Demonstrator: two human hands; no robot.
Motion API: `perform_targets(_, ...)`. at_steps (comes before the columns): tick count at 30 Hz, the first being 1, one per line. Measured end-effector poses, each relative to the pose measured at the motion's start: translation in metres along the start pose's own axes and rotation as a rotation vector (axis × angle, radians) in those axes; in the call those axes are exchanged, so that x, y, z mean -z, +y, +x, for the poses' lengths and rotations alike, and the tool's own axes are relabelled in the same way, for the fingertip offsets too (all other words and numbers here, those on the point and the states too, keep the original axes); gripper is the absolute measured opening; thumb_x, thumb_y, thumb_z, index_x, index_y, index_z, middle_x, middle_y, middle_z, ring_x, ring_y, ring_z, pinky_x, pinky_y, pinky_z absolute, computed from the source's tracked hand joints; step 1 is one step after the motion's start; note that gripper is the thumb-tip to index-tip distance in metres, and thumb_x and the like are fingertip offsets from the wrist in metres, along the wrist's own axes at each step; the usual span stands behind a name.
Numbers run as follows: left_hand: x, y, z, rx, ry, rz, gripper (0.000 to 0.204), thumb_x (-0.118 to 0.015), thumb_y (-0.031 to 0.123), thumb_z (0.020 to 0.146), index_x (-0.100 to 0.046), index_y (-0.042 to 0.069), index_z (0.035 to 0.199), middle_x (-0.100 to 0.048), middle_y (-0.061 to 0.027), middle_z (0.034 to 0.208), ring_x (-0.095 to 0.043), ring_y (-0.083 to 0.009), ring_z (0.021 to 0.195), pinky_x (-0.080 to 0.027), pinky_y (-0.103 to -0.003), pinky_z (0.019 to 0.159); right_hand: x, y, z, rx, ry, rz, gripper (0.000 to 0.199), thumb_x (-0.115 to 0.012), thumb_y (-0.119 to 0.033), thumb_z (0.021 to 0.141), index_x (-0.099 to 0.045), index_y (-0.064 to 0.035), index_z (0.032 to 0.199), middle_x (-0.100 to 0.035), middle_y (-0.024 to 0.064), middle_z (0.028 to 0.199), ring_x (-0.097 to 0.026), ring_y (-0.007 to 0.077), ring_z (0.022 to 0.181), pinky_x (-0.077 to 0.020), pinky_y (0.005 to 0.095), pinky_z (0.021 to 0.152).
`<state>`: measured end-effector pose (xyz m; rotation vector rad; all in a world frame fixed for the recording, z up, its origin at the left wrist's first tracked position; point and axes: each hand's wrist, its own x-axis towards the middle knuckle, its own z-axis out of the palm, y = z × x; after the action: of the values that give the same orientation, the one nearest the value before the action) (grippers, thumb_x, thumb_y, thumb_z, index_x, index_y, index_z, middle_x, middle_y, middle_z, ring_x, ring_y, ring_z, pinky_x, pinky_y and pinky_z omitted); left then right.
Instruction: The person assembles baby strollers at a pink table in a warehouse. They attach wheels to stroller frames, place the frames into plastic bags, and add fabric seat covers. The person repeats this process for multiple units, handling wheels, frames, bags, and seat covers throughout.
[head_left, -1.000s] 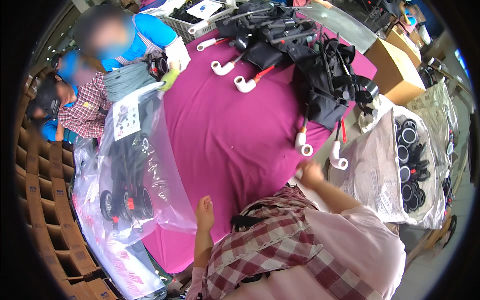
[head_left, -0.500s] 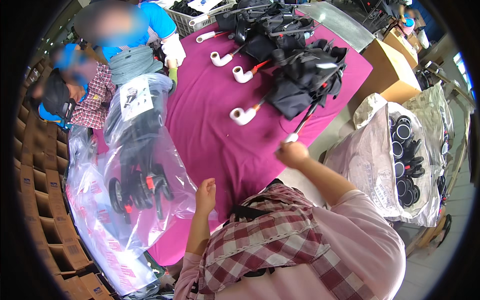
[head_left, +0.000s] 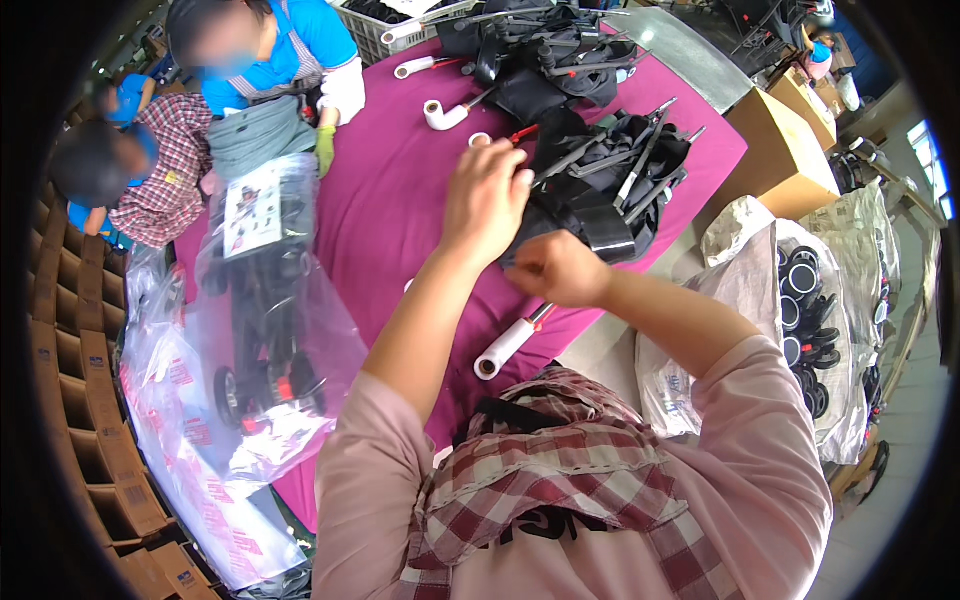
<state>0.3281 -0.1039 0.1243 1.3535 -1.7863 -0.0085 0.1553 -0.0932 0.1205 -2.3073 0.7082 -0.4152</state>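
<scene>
Folded black stroller frame (head_left: pixel 605 185) lies near the right edge of a magenta-covered table (head_left: pixel 385 190). Above that table, the left hand (head_left: pixel 488 203) has fingers partly extended, the right hand (head_left: pixel 562 268) fingers curled; whether either grips anything cannot be told.

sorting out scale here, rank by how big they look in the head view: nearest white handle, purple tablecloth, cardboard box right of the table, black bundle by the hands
1. Purple tablecloth
2. Black bundle
3. Cardboard box (seems farther off, so true size against the bundle is unsure)
4. White handle
</scene>
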Motion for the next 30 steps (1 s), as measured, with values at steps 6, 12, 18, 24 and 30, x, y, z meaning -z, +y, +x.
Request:
perform_targets(6,-0.046,-0.042,-0.014,0.263,-0.549,-0.065,0.014,-0.068,0.016,0.089,-0.07,0.007,0.099,-0.068,-0.0145,0.098,-0.067,-0.0341,0.093,-0.053,-0.045,0.08,-0.049,0.033,-0.005,0.138,-0.22,-0.139,0.022,-0.068,-0.022,0.078,-0.06,-0.0071,0.064,-0.061,0.0144,0.065,-0.062,0.0365,0.063,-0.0504,0.0472,0.06)
perform_targets(12,-0.095,-0.079,-0.082,0.317,-0.35,-0.131,0.018,-0.063,0.003,0.087,-0.071,0.008,0.102,-0.068,-0.0131,0.097,-0.066,-0.036,0.094,-0.053,-0.046,0.081,-0.138,0.099,-0.015,0.169,-0.33,-0.11,0.016,-0.067,-0.022,0.075,-0.065,-0.0085,0.067,-0.065,0.0112,0.069,-0.065,0.0363,0.066,-0.0521,0.048,0.059)
perform_targets(18,-0.096,-0.089,-0.073,0.287,-0.254,-0.105,0.017,-0.059,0.005,0.09,-0.068,0.008,0.104,-0.068,-0.0153,0.095,-0.065,-0.0393,0.09,-0.052,-0.05,0.079,-0.127,0.091,-0.001,0.113,-0.252,-0.132,0.015,-0.066,-0.02,0.075,-0.061,-0.0089,0.067,-0.063,0.0099,0.069,-0.063,0.0347,0.063,-0.0497,0.0475,0.057)
perform_targets(24,-0.091,-0.095,-0.056,0.306,-0.113,-0.07,0.016,-0.058,0.008,0.094,-0.067,0.007,0.106,-0.069,-0.0157,0.099,-0.066,-0.0382,0.092,-0.053,-0.047,0.079,-0.061,0.067,0.009,0.507,0.077,-0.193,0.022,-0.072,-0.021,0.077,-0.061,-0.0086,0.092,-0.06,0.0114,0.094,-0.062,0.0312,0.089,-0.0514,0.044,0.078)
perform_targets(30,-0.087,-0.062,-0.046,0.497,-0.143,-0.048,0.015,-0.059,0.009,0.095,-0.067,0.004,0.107,-0.069,-0.0156,0.1,-0.066,-0.0369,0.092,-0.054,-0.044,0.08,0.097,0.204,0.026,0.16,0.522,-0.377,0.037,-0.076,-0.013,0.074,-0.063,-0.0041,0.108,-0.061,0.018,0.12,-0.059,0.039,0.109,-0.0482,0.0477,0.093)
